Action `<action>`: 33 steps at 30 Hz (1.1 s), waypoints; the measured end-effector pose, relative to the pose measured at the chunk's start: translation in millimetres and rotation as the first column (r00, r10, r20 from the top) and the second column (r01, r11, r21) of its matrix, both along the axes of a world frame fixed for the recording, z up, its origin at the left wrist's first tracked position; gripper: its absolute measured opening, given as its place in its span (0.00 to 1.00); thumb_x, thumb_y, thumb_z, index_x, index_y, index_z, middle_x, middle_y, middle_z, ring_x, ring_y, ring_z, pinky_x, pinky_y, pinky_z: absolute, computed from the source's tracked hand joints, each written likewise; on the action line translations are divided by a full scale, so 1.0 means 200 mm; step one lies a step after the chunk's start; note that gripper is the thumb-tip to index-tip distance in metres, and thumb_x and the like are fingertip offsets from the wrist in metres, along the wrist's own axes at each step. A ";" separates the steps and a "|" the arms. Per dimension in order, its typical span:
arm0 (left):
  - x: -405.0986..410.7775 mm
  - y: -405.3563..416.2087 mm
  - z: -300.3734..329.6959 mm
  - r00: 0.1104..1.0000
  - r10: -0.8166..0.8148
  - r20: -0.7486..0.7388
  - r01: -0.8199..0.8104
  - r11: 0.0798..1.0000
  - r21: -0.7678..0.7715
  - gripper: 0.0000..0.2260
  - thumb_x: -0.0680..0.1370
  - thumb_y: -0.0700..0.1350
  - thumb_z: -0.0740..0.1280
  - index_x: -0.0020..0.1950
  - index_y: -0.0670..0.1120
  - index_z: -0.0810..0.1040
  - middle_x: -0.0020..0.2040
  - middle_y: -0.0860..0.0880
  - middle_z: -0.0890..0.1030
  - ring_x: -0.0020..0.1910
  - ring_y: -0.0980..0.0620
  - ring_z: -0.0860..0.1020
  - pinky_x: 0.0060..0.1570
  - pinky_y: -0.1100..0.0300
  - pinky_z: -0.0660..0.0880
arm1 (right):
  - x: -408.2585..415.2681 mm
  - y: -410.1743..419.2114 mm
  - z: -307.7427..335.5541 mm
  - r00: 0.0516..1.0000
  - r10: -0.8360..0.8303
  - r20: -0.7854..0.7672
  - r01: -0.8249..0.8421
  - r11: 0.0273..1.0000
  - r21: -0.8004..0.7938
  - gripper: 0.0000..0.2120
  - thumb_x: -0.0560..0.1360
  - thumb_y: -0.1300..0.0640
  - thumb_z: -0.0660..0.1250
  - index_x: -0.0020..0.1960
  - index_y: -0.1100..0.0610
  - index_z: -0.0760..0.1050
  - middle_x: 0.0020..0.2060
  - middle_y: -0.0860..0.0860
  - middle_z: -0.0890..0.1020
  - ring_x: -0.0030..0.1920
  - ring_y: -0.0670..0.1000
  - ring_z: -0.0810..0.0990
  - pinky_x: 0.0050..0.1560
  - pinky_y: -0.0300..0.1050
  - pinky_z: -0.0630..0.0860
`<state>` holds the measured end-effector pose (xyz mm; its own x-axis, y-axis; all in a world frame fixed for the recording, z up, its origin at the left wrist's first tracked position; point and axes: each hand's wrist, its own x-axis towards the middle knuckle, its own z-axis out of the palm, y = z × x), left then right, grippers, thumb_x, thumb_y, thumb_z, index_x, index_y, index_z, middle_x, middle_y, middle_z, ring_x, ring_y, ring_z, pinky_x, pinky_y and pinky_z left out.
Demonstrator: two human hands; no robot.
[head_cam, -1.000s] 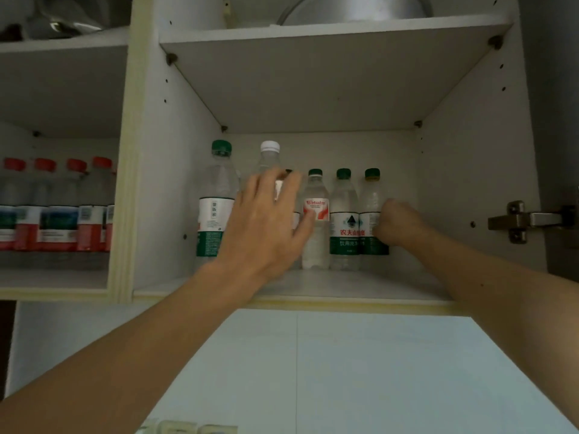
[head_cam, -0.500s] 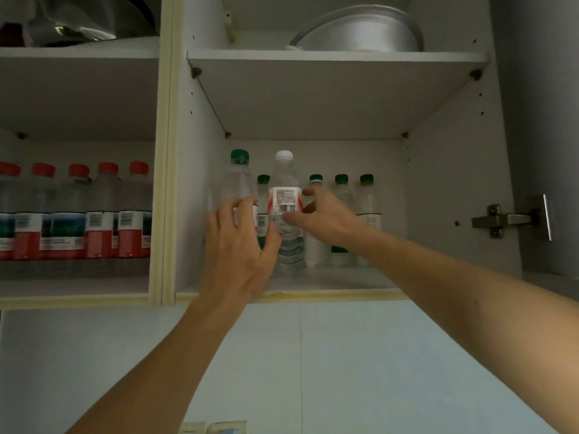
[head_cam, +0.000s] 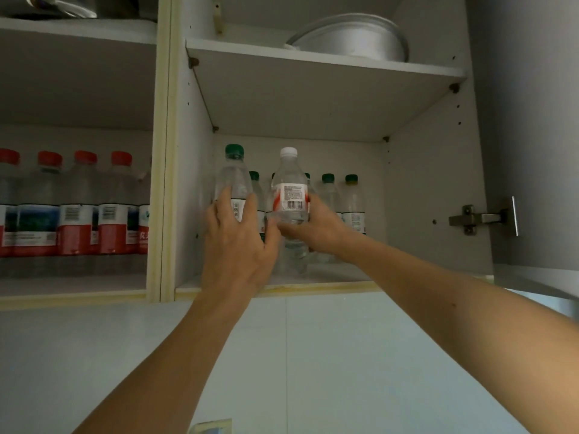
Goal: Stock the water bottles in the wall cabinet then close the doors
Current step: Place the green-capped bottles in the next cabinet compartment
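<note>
Both hands reach into the right compartment of the wall cabinet (head_cam: 282, 288). My left hand (head_cam: 236, 245) grips a tall green-capped water bottle (head_cam: 233, 177) near the left wall. My right hand (head_cam: 313, 227) grips a white-capped water bottle (head_cam: 289, 189) with a red and white label, just right of it. Both bottles stand upright at the front of the lower shelf. Behind them a row of several smaller green-capped bottles (head_cam: 352, 198) lines the back wall, partly hidden by my hands.
The left compartment holds several red-capped bottles (head_cam: 81, 211) in a row. A metal basin (head_cam: 351, 39) sits on the upper right shelf. The open grey door (head_cam: 532, 136) hangs at the right on a hinge (head_cam: 476, 218). White tiles cover the wall below.
My right hand moved left from the back-row bottles to the white-capped bottle. My left hand shifted from that bottle to the tall green-capped one. The view drifted right and up.
</note>
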<state>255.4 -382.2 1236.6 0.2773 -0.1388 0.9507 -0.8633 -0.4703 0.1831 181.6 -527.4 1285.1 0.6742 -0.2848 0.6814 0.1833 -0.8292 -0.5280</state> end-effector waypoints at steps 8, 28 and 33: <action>-0.04 0.03 -0.01 0.991 -0.042 0.129 0.044 0.999 -0.010 0.25 0.81 0.56 0.54 0.74 0.44 0.70 0.75 0.40 0.65 0.72 0.39 0.65 0.67 0.41 0.71 | -0.28 -0.30 -0.02 0.996 -0.090 -0.011 0.091 0.994 0.063 0.17 0.75 0.56 0.74 0.57 0.43 0.70 0.52 0.47 0.82 0.51 0.45 0.83 0.52 0.45 0.82; -0.14 0.00 -0.03 0.960 -0.004 0.278 -0.044 0.986 0.163 0.25 0.79 0.55 0.56 0.71 0.43 0.71 0.67 0.40 0.72 0.63 0.41 0.70 0.58 0.46 0.73 | -0.42 -0.53 -0.03 0.843 -0.518 -0.144 0.527 0.849 0.029 0.45 0.71 0.59 0.77 0.77 0.52 0.52 0.62 0.56 0.75 0.50 0.56 0.79 0.42 0.55 0.84; -0.16 -0.07 -0.06 0.987 -0.015 0.162 -0.007 0.991 0.133 0.27 0.81 0.59 0.52 0.74 0.46 0.66 0.68 0.41 0.70 0.66 0.41 0.68 0.63 0.45 0.72 | -0.38 -0.66 0.00 0.811 -0.545 -0.214 0.565 0.824 0.043 0.43 0.71 0.60 0.77 0.77 0.54 0.55 0.65 0.59 0.73 0.59 0.62 0.77 0.49 0.61 0.83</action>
